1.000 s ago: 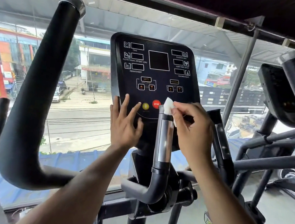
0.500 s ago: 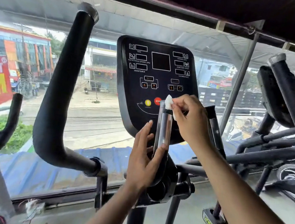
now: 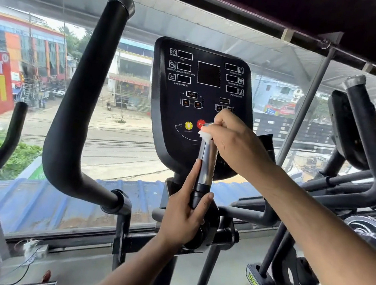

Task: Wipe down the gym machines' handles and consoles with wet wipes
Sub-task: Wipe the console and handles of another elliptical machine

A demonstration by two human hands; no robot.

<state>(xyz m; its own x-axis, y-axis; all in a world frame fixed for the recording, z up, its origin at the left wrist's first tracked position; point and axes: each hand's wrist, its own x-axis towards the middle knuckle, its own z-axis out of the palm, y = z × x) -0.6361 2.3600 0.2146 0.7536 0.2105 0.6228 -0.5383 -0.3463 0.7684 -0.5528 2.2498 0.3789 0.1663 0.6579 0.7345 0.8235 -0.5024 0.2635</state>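
Note:
An elliptical machine's black console faces me, with a yellow button and a red stop button low on it. In front of it rises a short upright handle with a silver sensor grip. My right hand is wrapped round the top of that handle and presses a white wet wipe onto it. My left hand holds the handle's black lower part, thumb on the right side and index finger stretched up along the silver grip.
A thick black swing handle curves up on the left. A second machine's console and black bars crowd the right. A glass window with a street view stands behind. Another bar juts in at far left.
My left hand left the console, dropped and took hold of the handle's lower part. My right hand closed over the handle top with the wipe. The view shifted left.

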